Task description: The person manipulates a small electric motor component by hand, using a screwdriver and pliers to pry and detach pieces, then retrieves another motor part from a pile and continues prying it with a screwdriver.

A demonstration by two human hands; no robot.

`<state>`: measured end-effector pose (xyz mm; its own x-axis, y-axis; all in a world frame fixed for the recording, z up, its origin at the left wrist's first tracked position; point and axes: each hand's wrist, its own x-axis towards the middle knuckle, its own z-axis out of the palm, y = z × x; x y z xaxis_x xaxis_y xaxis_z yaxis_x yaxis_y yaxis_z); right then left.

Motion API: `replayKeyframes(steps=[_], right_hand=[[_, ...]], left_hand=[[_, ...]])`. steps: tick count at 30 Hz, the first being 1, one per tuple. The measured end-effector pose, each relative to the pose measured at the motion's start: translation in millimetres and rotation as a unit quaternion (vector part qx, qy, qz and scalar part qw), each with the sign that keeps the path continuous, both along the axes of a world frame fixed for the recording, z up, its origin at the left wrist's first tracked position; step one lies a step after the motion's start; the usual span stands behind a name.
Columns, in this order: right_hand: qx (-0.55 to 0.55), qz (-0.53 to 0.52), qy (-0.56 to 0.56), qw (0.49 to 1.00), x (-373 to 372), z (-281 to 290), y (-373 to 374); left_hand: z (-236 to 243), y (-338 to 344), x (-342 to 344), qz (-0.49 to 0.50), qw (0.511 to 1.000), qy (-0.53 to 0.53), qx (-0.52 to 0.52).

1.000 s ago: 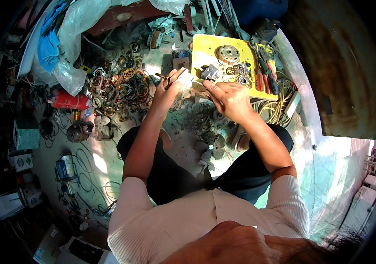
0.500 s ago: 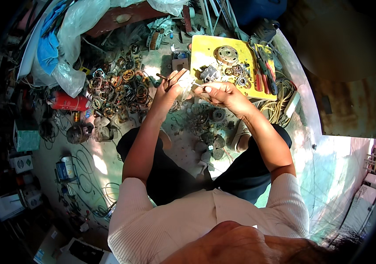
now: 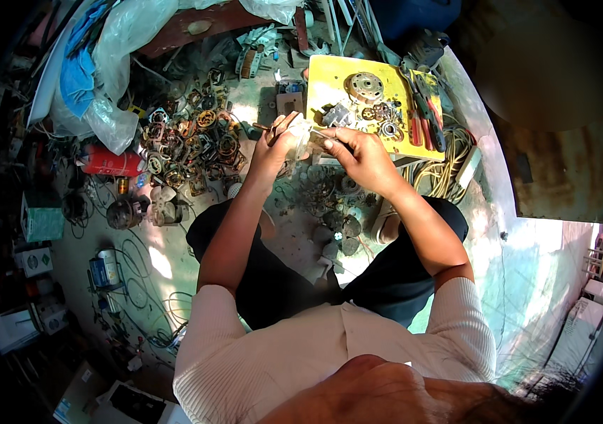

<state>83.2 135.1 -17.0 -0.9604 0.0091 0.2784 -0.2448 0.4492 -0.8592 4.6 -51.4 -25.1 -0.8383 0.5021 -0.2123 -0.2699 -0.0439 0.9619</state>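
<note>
While the left hand [image 3: 273, 145] grips brown-handled pliers [image 3: 265, 128], the right hand [image 3: 359, 152] pinches a small pale part [image 3: 301, 136] between them, steadying it.

small pale part [image 3: 300, 136] between hands too tiny to identify

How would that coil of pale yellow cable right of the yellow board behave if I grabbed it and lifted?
The cable coil would probably sag and spill loops, since it lies loose and looks untied. It likely drags rather than slides, being partly tucked against the yellow board. It seems fairly heavy for its size, given many thick turns.
</note>
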Motion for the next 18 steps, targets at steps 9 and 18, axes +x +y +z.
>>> replayKeyframes(steps=[9,18], right_hand=[[-0.384,0.142,-0.347,0.844,-3.8,22.0,21.3],[0.123,-0.037,0.013,0.992,9.1,9.8,-2.7]], left_hand=[[-6.0,-6.4,-8.5,-0.037,0.999,0.009,0.020],[3.3,0.9,0.3,0.001,1.000,0.020,-0.011]])
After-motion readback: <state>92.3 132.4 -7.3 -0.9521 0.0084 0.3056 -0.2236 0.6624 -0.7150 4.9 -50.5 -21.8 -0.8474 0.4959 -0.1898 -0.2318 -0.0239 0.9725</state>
